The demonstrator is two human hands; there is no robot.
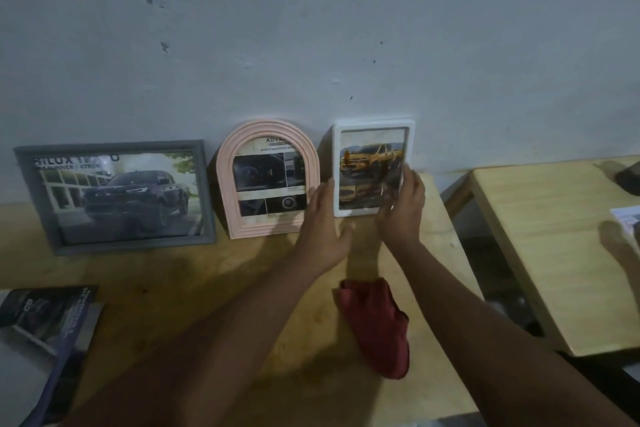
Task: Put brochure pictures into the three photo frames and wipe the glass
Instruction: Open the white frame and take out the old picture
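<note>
Three frames lean against the wall on a wooden table [173, 274]. A grey frame [114, 196] at the left holds a dark truck picture. A pink arched frame [268, 178] stands in the middle with a dashboard picture. A white frame [372, 166] at the right holds a yellow truck picture. My right hand [401, 208] grips the white frame's lower right edge. My left hand [323, 218] rests with spread fingers against its left edge, between the pink and white frames. A red cloth [379, 326] lies on the table between my forearms.
A dark brochure [45, 333] lies at the table's front left corner. A second, lighter table [540, 239] stands to the right across a gap, with a paper [628, 218] and a dark object [628, 177] at its far edge.
</note>
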